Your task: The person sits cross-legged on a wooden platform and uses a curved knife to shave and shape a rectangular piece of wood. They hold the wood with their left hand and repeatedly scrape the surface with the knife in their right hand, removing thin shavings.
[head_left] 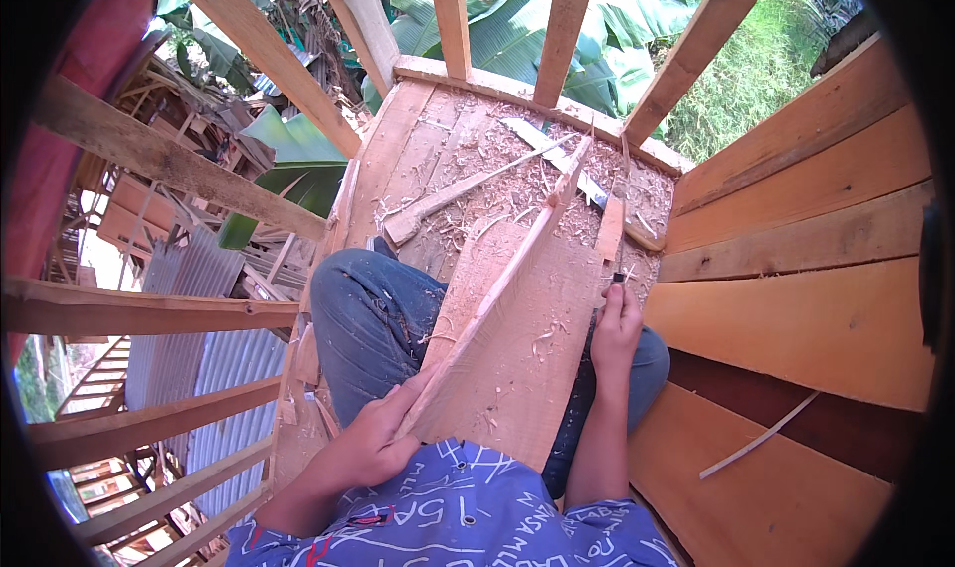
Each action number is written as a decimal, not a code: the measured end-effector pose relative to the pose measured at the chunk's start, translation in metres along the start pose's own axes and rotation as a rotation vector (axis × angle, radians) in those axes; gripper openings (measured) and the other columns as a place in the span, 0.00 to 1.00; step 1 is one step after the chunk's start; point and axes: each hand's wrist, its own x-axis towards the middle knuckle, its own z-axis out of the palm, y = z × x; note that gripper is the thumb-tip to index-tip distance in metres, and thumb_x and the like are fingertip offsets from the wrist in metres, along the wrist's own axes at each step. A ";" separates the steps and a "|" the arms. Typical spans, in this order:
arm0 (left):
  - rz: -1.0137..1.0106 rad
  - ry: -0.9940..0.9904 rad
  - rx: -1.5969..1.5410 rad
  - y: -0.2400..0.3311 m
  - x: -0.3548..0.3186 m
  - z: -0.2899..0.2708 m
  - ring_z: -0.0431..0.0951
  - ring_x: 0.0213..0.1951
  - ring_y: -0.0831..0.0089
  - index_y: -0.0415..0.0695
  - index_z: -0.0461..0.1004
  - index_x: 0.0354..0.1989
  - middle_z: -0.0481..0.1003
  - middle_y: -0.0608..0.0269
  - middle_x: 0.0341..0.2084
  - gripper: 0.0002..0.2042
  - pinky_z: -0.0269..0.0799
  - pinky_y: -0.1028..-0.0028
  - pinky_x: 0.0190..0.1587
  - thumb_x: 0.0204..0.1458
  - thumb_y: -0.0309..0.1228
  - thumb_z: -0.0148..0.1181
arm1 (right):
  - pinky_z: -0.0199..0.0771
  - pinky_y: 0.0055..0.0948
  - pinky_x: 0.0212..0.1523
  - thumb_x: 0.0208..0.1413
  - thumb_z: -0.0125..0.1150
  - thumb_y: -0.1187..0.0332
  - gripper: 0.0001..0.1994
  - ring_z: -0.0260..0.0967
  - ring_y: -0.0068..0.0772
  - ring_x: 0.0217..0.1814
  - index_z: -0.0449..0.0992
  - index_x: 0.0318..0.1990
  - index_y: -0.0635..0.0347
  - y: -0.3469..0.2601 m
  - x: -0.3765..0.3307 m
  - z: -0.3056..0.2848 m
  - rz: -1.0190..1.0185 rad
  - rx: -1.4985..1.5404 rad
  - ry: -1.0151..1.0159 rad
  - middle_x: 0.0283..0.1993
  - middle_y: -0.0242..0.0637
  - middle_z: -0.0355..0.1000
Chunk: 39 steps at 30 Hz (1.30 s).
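Observation:
My left hand (386, 436) is closed around the near end of a long, narrow wooden strip (497, 288), which runs away from me at a slant. Across my lap, under and beside the strip, lies a wide wooden board (532, 343) with a few curled shavings on it. My right hand (618, 333) is raised at the board's right side, fingers pinched on a small black-ended object (619, 278). Most of that object is hidden by the fingers, so its kind does not show. Just beyond it is a short light wooden block (611, 231).
Wood shavings (477, 154) cover the plank floor ahead. On it lie a long pale blade (532, 137) and a wooden stick with a thicker near end (410, 222). Wooden slats (149, 308) fence the left and far sides; a board wall (796, 318) stands right.

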 end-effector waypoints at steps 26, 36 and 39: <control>0.040 -0.093 -0.116 -0.029 0.002 -0.014 0.61 0.61 0.35 0.43 0.45 0.70 0.64 0.34 0.58 0.37 0.45 0.47 0.67 0.47 0.24 0.47 | 0.54 0.17 0.15 0.70 0.37 0.59 0.19 0.55 0.14 0.14 0.71 0.43 0.66 -0.116 -0.065 0.033 -0.001 -0.115 -0.164 0.18 0.26 0.60; 0.046 -0.093 -0.261 -0.044 0.005 -0.023 0.67 0.58 0.40 0.37 0.49 0.69 0.67 0.32 0.55 0.36 0.55 0.61 0.64 0.45 0.22 0.48 | 0.59 0.19 0.18 0.67 0.42 0.69 0.12 0.60 0.16 0.18 0.66 0.50 0.68 -0.132 -0.072 0.035 -0.016 -0.010 -0.106 0.24 0.30 0.64; 0.066 -0.078 -0.294 -0.048 0.006 -0.024 0.69 0.58 0.46 0.36 0.49 0.68 0.67 0.33 0.54 0.37 0.59 0.66 0.61 0.44 0.21 0.46 | 0.61 0.21 0.20 0.65 0.46 0.72 0.11 0.61 0.18 0.19 0.64 0.51 0.68 -0.119 -0.073 0.042 -0.101 -0.030 -0.097 0.26 0.33 0.66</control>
